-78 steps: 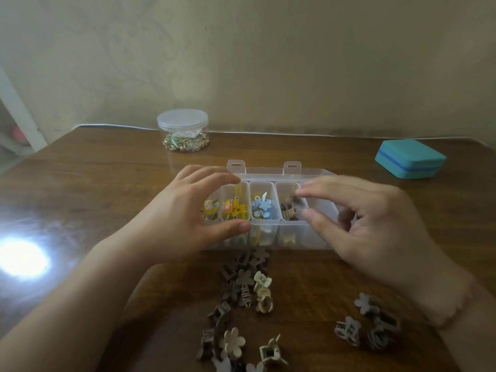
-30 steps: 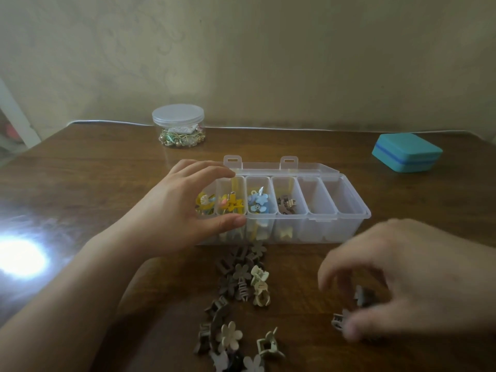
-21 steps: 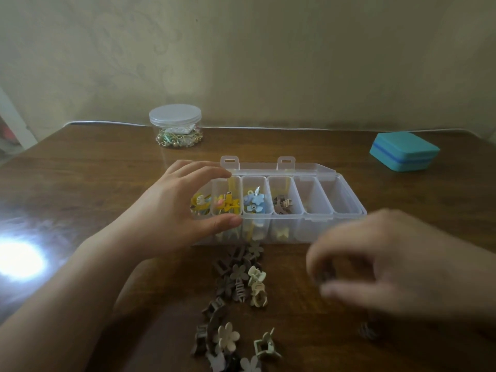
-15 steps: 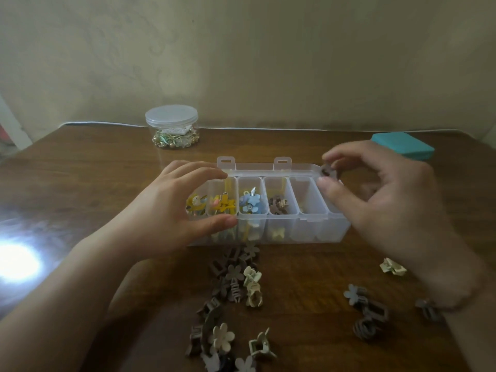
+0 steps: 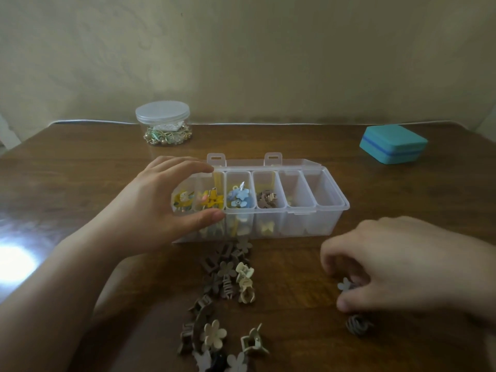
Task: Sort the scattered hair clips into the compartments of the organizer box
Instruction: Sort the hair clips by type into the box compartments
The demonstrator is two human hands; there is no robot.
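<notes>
The clear organizer box (image 5: 332, 210) stands open mid-table; its left compartments hold yellow, blue and brown clips. My left hand (image 5: 158, 208) grips the box's left end, fingers over the far rim and thumb on the front wall. To the right of the box, my right hand (image 5: 397, 267) hovers low over the table, its curled fingers closing round a grey flower clip (image 5: 345, 285). A dark brown clip (image 5: 357, 327) lies just below that hand. A pile of brown and beige hair clips (image 5: 228, 285) trails from the box's front toward me.
A lidded clear jar of trinkets (image 5: 163, 123) stands at the back left. A teal case (image 5: 393, 143) sits at the back right. A bright glare spot (image 5: 13, 260) lies on the wooden table at the left.
My right hand carried a small clip up over the box's right compartments, then came back down to the loose clips at the right. The left hand stayed on the box.
</notes>
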